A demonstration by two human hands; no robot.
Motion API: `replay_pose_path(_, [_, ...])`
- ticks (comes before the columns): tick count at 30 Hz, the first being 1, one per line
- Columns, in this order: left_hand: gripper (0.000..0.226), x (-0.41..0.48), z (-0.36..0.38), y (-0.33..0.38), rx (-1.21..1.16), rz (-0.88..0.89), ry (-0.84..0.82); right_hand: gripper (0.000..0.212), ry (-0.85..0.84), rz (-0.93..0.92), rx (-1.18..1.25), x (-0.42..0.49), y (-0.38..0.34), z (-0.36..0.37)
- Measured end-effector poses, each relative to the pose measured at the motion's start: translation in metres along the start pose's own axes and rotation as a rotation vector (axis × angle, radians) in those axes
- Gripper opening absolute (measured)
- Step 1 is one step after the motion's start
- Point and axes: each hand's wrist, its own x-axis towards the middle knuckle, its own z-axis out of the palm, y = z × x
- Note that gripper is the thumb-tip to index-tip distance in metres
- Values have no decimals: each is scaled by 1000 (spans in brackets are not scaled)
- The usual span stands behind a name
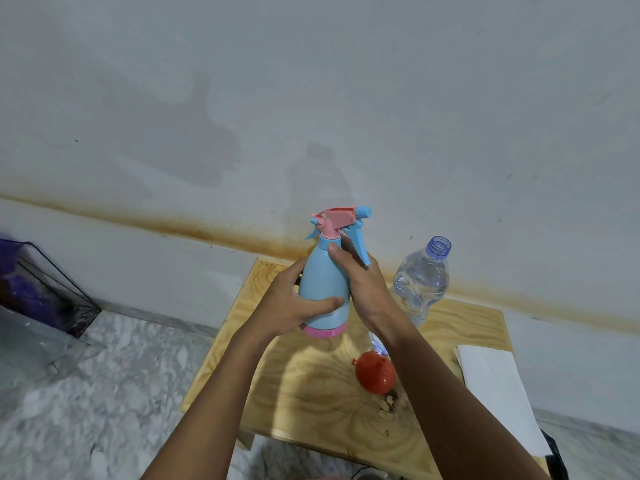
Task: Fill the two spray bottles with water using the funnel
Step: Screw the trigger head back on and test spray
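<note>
Right now the biggest thing ahead of you is the stained wall. The marbled floor lies below it, and the low wooden table stands against it. A white folded sheet lies along the table's right edge.

You hold the spray bottle above the far half of the table, lifted clear of the wood. Its long axis is upright, and the pink and blue spray head sits on top with its nozzle pointing right.

Your left grip is wrapped round the lower body of the bottle, thumb laid across the front. Your right grip is clamped round the shoulder, thumb just under the collar and fingers behind, below the trigger.

I judge that the head must come off before any filling. The collar lies straight up from your right grip, just above its thumb, so that hand is the nearer one. Slide it up and twist about the upright axis while the left holds the body steady.

The water bottle, uncapped and partly full, stands just to the right of your right grip, on the far right of the table. The red funnel lies on its side on the table, nearer to you, just beside your right forearm.

I cannot find the second spray bottle. Something clear glints beside your right wrist, too hidden to name.
</note>
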Motion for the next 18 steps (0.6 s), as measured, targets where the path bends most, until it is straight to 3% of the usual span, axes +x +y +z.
replay_pose_path(3, [64, 0, 0, 2, 3, 5, -9, 10, 21, -60, -111, 2, -4, 0])
replay_pose_path(7, [60, -1, 0, 1, 30, 10, -19, 18, 109, -92, -155, 9, 0, 3])
replay_pose_path(13, [57, 0, -1, 0, 20, 10, -76, 25, -182, -49, -186, 9, -10, -14])
replay_pose_path(15, [57, 1, 0, -1, 17, -3, -72, 30, -139, -82, -229, 9, -10, -14])
replay_pose_path(18, [60, 2, 3, -2, 21, -31, -34, 21, 14, -124, -230, 5, -6, -6])
